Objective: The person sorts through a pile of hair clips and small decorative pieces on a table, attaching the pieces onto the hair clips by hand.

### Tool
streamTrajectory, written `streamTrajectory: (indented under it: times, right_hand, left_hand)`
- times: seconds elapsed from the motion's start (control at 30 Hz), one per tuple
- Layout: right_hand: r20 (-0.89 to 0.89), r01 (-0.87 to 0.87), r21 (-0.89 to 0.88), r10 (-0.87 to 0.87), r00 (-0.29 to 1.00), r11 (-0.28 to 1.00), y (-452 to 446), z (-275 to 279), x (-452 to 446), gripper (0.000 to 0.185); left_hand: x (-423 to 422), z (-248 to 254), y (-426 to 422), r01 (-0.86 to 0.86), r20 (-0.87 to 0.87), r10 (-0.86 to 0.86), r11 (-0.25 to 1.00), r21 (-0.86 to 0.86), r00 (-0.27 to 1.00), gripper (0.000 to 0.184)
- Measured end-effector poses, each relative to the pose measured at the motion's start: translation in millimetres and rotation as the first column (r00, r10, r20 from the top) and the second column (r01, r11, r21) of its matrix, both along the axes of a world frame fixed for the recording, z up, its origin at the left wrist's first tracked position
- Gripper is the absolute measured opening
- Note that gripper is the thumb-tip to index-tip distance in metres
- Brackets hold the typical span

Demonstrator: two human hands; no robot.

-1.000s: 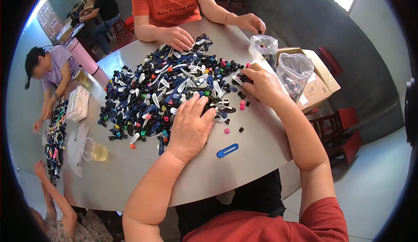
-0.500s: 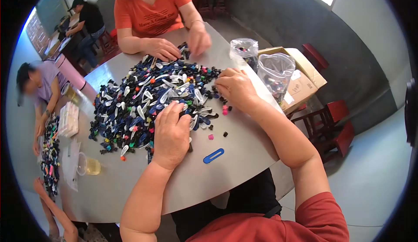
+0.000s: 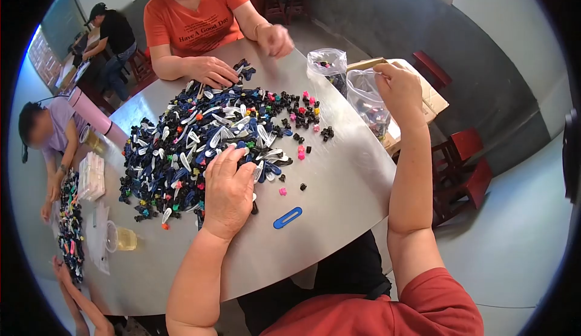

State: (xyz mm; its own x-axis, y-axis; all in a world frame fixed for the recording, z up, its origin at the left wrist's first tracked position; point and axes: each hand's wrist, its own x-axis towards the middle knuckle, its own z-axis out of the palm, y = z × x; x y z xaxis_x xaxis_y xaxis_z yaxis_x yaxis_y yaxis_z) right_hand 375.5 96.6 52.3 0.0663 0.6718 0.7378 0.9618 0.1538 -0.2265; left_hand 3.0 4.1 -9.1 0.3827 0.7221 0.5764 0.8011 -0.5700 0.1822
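A large pile of black, blue and white hair clips with small colored claw clips covers the table's middle. My left hand rests on its near right edge, thumb apart from the slightly bent fingers, nothing visibly gripped. My right hand is over the mouth of the nearer clear plastic bag, its fingers pinched; whatever is between them is too small to make out. Loose small claw clips lie right of the pile. A big blue clip and a pink claw clip lie near me.
Another clear bag and a cardboard box stand at the right edge. A co-worker in orange works across the table. At left are a cup, stacked packs, a smaller pile and other people's hands.
My right hand has left the pile's right side and moved right to the bag, uncovering small claw clips. My left hand stays at the pile. The co-worker's raised hand has moved away from the bags.
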Motion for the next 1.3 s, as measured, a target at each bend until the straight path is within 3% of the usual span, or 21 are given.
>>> streamTrajectory:
  times: [0.1,0.2,0.27,0.4,0.47,0.5,0.67,0.77,0.8,0.87,0.93,1.03,1.07,1.13,1.17,1.3]
  right_hand:
    - [-0.099,0.016,-0.032,-0.019,0.995,0.999,0,2,-8,0.013]
    - [-0.151,-0.071,0.017,0.073,0.986,0.997,-2,2,-27,0.014]
    - [-0.130,-0.275,0.085,0.284,0.950,0.958,1,-4,-45,0.012]
    - [-0.132,-0.585,-0.095,0.572,0.809,0.805,-2,-26,-96,0.014]
    - [-0.016,-0.554,-0.317,0.580,0.814,0.770,-1,-33,-119,0.023]
    - [-0.043,-0.568,-0.401,0.604,0.796,0.719,8,-46,-124,0.030]
    - [0.013,-0.668,-0.286,0.700,0.714,0.687,11,-67,-134,0.032]
    - [-0.147,-0.676,-0.569,0.751,0.644,0.469,11,-44,-123,0.031]
    - [-0.149,-0.677,-0.571,0.752,0.642,0.465,9,-40,-119,0.031]
    - [-0.414,-0.844,-0.423,0.759,0.503,0.328,8,-35,-107,0.026]
    - [-0.470,-0.849,-0.410,0.719,0.511,0.335,3,-24,-97,0.023]
    - [-0.239,-0.580,-0.635,0.584,0.776,0.510,-15,-5,-91,0.039]
    - [-0.243,-0.582,-0.634,0.583,0.775,0.509,-19,-5,-92,0.039]
    - [-0.071,-0.391,-0.729,0.506,0.860,0.562,-26,-10,-98,0.045]
    - [-0.048,-0.392,-0.714,0.519,0.854,0.579,-24,-14,-101,0.045]
    - [-0.072,-0.383,-0.639,0.444,0.893,0.667,-3,-33,-109,0.036]
  left_hand:
    - [1,0,1,-0.003,0.001,0.003,1.000,0.001,1.000,0.018]
    - [1,-1,1,-0.001,0.007,0.001,1.000,-0.001,1.000,0.019]
    - [0,1,1,0.015,0.017,-0.015,1.000,-0.005,1.000,0.019]
    - [-1,0,2,0.013,0.002,-0.013,1.000,-0.004,1.000,0.020]
    - [-1,0,2,0.024,0.002,-0.024,1.000,-0.007,1.000,0.020]
    - [-2,-1,2,0.029,0.005,-0.028,0.999,-0.019,1.000,0.021]
    - [-2,0,0,0.032,0.018,-0.032,0.999,-0.041,0.999,0.024]
    - [-4,-1,0,0.036,0.016,-0.035,0.998,-0.057,0.999,0.026]
    - [-4,-1,1,0.039,0.014,-0.039,0.998,-0.049,0.999,0.026]
    - [-4,-3,1,0.051,0.012,-0.050,0.998,-0.033,0.999,0.027]
    - [-5,-1,0,0.067,0.020,-0.065,0.996,-0.062,0.998,0.025]
    - [-2,10,-7,0.098,0.003,-0.099,0.989,-0.107,0.995,0.034]
    - [-1,13,-9,0.114,-0.018,-0.118,0.985,-0.127,0.993,0.043]
    - [-1,13,-10,0.103,-0.045,-0.111,0.984,-0.145,0.993,0.049]
    - [0,12,-10,0.091,-0.068,-0.103,0.984,-0.154,0.992,0.055]
    - [4,7,-10,0.054,-0.071,-0.065,0.989,-0.140,0.995,0.049]
